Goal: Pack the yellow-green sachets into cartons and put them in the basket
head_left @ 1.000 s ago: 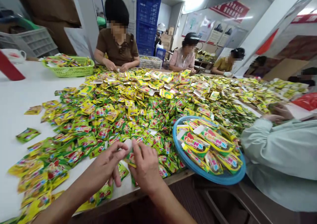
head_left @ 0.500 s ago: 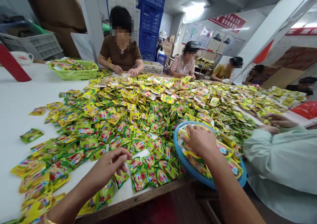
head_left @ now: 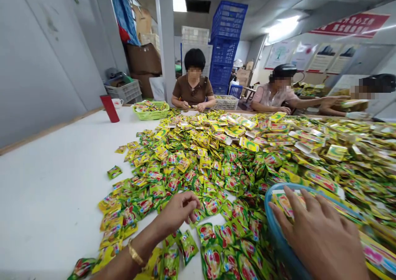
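My left hand hovers over the near part of a pile of small green candy packets. Its fingers are loosely curled and apart from the thumb, with nothing visible in them. At the right, my right hand is spread with its palm down over a blue basin. Flat yellow packs fill this basin, and the fingers rest on or just above them. Much of the basin's contents is hidden under the hand. Loose yellow packets lie left of my left forearm.
Yellow cartons are heaped behind the packets. A light green basket of packets, a red object and a white mug stand at the far left. Several people sit across the white table. Blue crates are stacked behind them.
The view has swung left, showing more bare table and wall. My right hand has spread its fingers wider over the basin. A person at the far right now reaches out an arm.
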`<act>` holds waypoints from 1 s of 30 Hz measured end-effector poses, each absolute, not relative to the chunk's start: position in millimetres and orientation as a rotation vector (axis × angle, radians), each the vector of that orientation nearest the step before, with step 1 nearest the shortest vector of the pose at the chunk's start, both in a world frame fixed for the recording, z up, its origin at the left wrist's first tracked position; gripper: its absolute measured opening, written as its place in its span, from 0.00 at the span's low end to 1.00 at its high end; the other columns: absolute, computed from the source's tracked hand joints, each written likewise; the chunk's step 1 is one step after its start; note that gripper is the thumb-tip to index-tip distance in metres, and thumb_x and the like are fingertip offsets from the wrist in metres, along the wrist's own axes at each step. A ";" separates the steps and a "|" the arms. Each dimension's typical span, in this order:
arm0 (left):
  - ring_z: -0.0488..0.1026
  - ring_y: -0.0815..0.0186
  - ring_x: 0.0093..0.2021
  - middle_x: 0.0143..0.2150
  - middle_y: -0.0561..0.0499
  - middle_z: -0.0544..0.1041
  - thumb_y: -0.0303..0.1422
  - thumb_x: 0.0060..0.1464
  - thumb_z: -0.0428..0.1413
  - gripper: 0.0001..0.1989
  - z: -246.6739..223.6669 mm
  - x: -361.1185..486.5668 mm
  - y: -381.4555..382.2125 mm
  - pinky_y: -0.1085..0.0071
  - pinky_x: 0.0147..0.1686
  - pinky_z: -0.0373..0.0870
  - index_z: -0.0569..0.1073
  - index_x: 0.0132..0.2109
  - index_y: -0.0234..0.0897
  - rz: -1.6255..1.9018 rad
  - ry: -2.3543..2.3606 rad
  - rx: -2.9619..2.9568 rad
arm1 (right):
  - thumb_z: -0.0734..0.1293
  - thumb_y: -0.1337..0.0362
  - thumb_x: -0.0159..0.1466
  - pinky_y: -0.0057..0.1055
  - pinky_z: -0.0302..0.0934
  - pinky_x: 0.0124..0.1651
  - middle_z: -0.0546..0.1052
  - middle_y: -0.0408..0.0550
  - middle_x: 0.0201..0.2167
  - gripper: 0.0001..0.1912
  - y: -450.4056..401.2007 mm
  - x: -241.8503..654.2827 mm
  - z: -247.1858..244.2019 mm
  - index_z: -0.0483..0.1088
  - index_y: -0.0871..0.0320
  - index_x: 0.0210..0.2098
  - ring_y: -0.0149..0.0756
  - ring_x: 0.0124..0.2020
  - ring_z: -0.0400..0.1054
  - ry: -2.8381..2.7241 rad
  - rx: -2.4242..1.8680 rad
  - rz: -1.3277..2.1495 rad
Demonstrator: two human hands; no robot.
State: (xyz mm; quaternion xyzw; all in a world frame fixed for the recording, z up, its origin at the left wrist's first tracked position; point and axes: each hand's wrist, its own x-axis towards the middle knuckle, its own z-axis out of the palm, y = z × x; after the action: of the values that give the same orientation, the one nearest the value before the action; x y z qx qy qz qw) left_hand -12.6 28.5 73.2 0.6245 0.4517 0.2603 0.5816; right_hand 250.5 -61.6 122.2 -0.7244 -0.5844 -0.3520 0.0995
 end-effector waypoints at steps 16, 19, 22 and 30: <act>0.65 0.58 0.53 0.50 0.40 0.71 0.21 0.56 0.46 0.16 90.4 162.6 263.9 0.63 0.48 0.64 0.70 0.49 0.35 0.590 1.266 3.072 | 0.56 0.74 0.62 0.33 0.57 0.43 0.74 0.48 0.40 0.14 12.2 171.2 -13.8 0.68 0.57 0.41 0.35 0.40 0.65 -1.779 -1.413 -0.320; 0.63 0.56 0.54 0.49 0.38 0.71 0.22 0.58 0.44 0.15 80.5 171.6 285.3 0.59 0.51 0.60 0.71 0.47 0.32 0.538 1.250 3.101 | 0.56 0.73 0.62 0.33 0.56 0.42 0.74 0.48 0.39 0.12 13.2 173.7 -12.7 0.68 0.58 0.40 0.35 0.40 0.65 -1.769 -1.426 -0.263; 0.63 0.55 0.53 0.47 0.38 0.72 0.23 0.59 0.44 0.14 81.1 168.7 286.2 0.58 0.53 0.57 0.71 0.46 0.30 0.589 1.229 3.069 | 0.57 0.72 0.62 0.34 0.57 0.43 0.74 0.49 0.41 0.13 14.6 177.9 -9.9 0.68 0.57 0.43 0.36 0.42 0.66 -1.753 -1.430 -0.259; 0.73 0.65 0.38 0.40 0.46 0.76 0.32 0.55 0.52 0.11 87.9 89.1 148.6 0.68 0.39 0.68 0.71 0.44 0.32 0.875 0.703 1.795 | 0.64 0.52 0.59 0.44 0.62 0.49 0.65 0.60 0.54 0.37 12.4 187.9 6.0 0.51 0.60 0.63 0.46 0.53 0.61 -1.390 -1.429 0.083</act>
State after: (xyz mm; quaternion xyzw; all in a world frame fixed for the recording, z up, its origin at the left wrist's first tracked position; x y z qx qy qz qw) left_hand 89.1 148.6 87.9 0.7391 0.2895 0.3603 0.4900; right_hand 187.9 12.4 6.0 -0.6019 -0.5852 0.0349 0.5422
